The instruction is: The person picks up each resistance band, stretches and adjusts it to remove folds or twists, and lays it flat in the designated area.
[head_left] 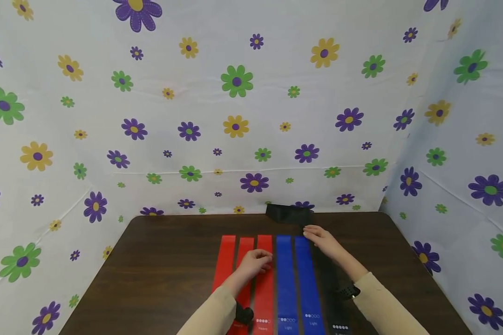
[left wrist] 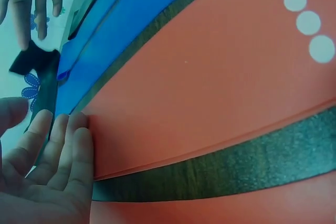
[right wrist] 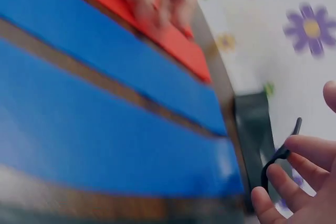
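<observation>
Over the rightmost red resistance band (head_left: pixel 264 291), my left hand (head_left: pixel 253 263) has loosely bent fingers; in the left wrist view their tips (left wrist: pixel 80 121) appear at the band's edge, and contact is hard to tell. My right hand (head_left: pixel 323 239) is at the far part of the black resistance band (head_left: pixel 289 214), whose end turns left and lifts off the table. In the right wrist view its fingers (right wrist: pixel 310 153) are spread beside the band's black edge (right wrist: pixel 281 153), without a visible grip. Two blue bands (head_left: pixel 287 274) lie between the hands, flat and lengthwise.
Two more red bands (head_left: pixel 227 251) lie to the left of my left hand. All the bands are on a dark brown wooden table (head_left: pixel 159 265). White cloth (head_left: pixel 209 158) with printed flowers rises behind it and at the sides. Dark straps circle both wrists.
</observation>
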A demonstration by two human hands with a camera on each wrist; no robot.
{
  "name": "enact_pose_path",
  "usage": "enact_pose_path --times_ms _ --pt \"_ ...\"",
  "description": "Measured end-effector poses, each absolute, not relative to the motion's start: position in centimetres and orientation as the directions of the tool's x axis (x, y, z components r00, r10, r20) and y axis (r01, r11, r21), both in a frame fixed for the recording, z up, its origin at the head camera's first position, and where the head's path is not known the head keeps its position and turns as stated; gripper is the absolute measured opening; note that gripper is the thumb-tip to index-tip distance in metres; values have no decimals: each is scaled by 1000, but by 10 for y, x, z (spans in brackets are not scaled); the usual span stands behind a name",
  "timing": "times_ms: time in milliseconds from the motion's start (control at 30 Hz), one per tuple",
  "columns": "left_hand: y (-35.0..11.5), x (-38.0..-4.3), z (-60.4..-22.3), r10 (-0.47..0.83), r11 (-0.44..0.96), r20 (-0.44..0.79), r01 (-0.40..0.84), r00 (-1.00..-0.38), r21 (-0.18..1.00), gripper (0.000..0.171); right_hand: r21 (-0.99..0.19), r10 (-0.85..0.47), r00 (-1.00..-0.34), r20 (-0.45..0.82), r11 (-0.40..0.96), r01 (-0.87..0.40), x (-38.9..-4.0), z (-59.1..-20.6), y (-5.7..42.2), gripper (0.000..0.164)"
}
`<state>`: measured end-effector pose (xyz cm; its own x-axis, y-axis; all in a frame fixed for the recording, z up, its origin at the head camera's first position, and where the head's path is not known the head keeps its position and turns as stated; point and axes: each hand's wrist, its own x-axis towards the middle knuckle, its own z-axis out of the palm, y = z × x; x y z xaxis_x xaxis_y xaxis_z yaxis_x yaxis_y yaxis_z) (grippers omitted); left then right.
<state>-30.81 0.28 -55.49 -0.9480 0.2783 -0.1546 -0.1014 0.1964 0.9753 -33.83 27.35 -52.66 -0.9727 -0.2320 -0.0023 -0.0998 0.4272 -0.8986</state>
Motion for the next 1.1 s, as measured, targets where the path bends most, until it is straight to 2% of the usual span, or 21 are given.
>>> enact_pose_path --times_ms 200,500,600,733,833,933,1033,1100 --pt "6 -311 -555 271 220 -189 -131 -944 967 42 -903 -337 -941 -7 406 -139 -324 -530 240 49" --pt "7 -315 -556 255 187 -223 -179 -941 966 53 -896 -488 -873 -11 393 -208 -305 -532 209 48" --pt "6 -315 -557 240 165 -228 -192 -944 967 48 -897 -526 -850 -12 381 -223 -301 -534 201 49" --pt "5 -316 -557 213 160 -216 -184 -953 970 32 -892 -548 -837 6 374 -252 -296 -536 196 47" --pt "7 -317 -557 195 144 -207 -181 -959 973 24 -897 -472 -882 7 386 -214 -295 -539 196 40" --pt "8 -319 -553 175 110 -195 -177 -965 978 24 -938 -283 -959 -30 338 -71 -295 -542 195 31" --pt "8 -322 -544 156 66 -169 -160 -973 985 28 -982 -122 -985 -125 159 104 -299 -545 193 34" --pt "8 -326 -535 154 37 -140 -136 -978 990 29 -980 -116 -973 -197 -10 200 -303 -546 192 42"
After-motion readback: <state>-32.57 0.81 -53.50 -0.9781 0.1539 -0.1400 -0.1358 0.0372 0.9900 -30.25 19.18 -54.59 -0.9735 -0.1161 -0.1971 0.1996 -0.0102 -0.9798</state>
